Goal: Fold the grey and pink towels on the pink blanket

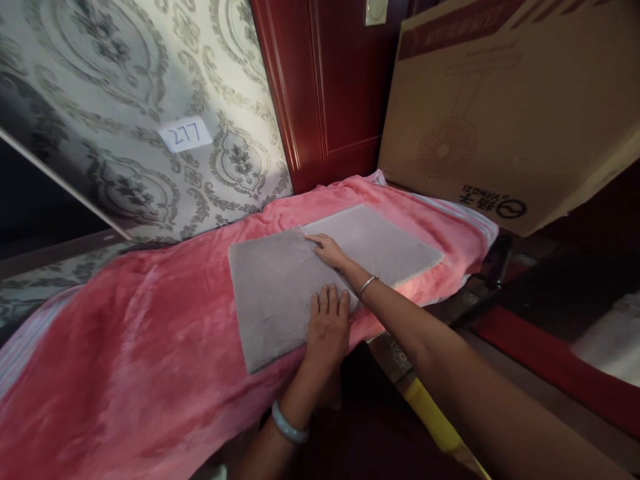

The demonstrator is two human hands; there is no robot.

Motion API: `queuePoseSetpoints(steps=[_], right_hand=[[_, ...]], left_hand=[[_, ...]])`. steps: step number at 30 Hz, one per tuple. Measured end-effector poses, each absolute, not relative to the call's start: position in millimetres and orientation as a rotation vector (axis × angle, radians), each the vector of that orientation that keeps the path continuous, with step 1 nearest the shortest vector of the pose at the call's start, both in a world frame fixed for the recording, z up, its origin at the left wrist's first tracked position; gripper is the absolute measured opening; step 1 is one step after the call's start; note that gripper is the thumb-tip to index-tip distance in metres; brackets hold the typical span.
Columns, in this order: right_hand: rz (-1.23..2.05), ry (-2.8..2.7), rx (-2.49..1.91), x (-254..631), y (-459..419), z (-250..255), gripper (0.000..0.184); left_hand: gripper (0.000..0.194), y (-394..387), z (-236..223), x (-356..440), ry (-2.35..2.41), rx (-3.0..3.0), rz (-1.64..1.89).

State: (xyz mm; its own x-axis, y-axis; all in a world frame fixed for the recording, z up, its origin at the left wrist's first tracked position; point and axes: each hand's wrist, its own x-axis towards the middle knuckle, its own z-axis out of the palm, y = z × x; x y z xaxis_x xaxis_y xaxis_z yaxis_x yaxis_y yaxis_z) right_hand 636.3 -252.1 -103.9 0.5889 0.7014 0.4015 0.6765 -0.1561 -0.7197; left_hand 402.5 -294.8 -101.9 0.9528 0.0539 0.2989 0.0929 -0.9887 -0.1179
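Both hands lie open and flat, holding nothing: the left hand (328,327) and right hand (326,250) press a gray mat (270,300). It lies on a pink blanket (125,353).

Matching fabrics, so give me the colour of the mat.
The mat is plain grey, shown best in the head view.

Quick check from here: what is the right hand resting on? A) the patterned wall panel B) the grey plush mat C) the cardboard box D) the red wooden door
B. The right hand lies flat on the grey plush mat, which sits on the pink blanket.
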Motion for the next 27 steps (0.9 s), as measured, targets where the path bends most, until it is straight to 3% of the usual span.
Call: queuePoseSetpoints(steps=[9, 14, 21, 24, 27], right_hand=[[0.038, -1.143, -2.080, 624, -256, -87, 0.051], [-0.024, -1.155, -2.184, 606, -249, -69, 0.057], [0.072, -1.446, -2.399, 578, -252, -84, 0.070], [0.096, -1.445, -2.413, 579, -254, -83, 0.071], [0.162, -1.442, -2.431, 581, -256, -73, 0.068]], left_hand=[[0.049, -271, -68, 375, 0.038, -3.232, -0.385], [0.049, -217, -42, 346, -0.440, -3.113, -0.502], [0.056, -200, -65, 341, -0.768, -3.076, -0.148], [0.053, -194, -69, 339, -0.768, -3.180, -0.257], [0.051, -172, -70, 332, -0.926, -3.282, -0.622]])
